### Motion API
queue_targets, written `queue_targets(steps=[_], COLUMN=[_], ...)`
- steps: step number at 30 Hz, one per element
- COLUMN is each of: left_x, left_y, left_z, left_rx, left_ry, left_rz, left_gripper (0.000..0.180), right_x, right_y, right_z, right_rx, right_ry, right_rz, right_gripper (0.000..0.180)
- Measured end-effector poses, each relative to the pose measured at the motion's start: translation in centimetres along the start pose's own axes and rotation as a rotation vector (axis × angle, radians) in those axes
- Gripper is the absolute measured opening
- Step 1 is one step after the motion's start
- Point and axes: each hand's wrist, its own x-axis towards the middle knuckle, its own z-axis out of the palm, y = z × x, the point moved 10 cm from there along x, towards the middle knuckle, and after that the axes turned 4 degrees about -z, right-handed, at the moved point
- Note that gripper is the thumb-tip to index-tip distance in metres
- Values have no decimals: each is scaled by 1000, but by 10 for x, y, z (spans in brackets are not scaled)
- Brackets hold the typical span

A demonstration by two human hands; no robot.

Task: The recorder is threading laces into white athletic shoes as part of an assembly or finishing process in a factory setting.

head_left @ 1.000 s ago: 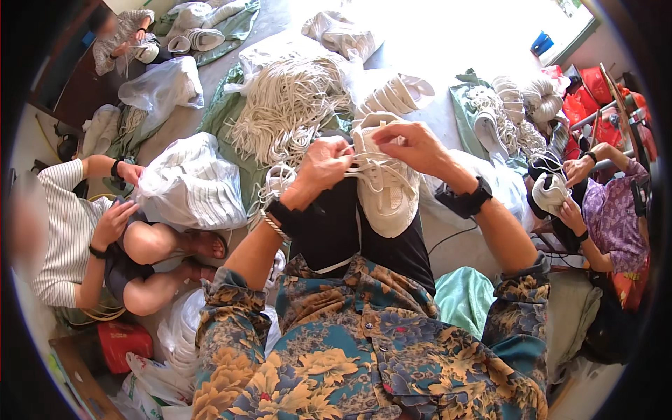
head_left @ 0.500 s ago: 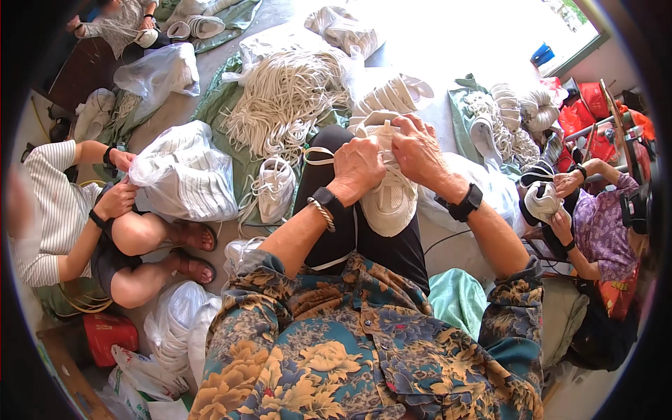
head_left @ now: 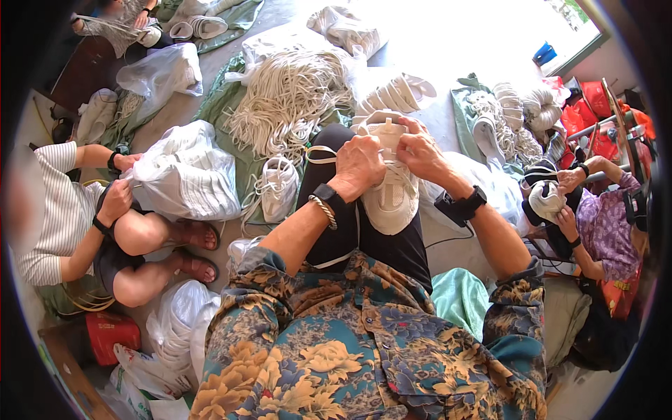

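A pale beige and white sneaker (head_left: 390, 211) rests on my dark-trousered lap, its toe toward me and its opening away. My left hand (head_left: 358, 166) is closed at the left side of its lacing. From that fist a white shoelace (head_left: 321, 150) loops out to the left over my knee. My right hand (head_left: 424, 157) is closed too, thumb and fingers pinched at the right eyelet edge near the tongue (head_left: 384, 129). The exact grip of its fingertips is partly hidden. Both wrists wear dark bands.
Beyond my knees lies a heap of white laces (head_left: 290, 98) on green sheeting. A laced sneaker (head_left: 279, 187) stands left of my knee. A person at left handles a plastic bag of shoes (head_left: 187, 171). Another at right holds a shoe (head_left: 546, 201). Stacked shoes (head_left: 395, 94) lie ahead.
My right hand has slid back from the shoe's collar toward me, its fingers now curled lower at the eyelets. My left hand and the sneaker have barely moved.
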Motion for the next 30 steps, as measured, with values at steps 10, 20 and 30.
queue_targets(steps=[10,20,30], left_x=[3,3,1], left_y=[6,4,-4], left_z=[7,8,6], left_rx=[129,105,-12], left_ry=[-151,-165,-80], left_rz=[-26,-30,12], left_gripper=[20,20,19], right_x=[-1,7,5], right_y=[-10,-22,-25], right_z=[-1,0,-2], right_rx=[-95,-332,-161], right_ry=[73,-95,-72], right_rz=[-16,33,36], right_gripper=[9,20,19])
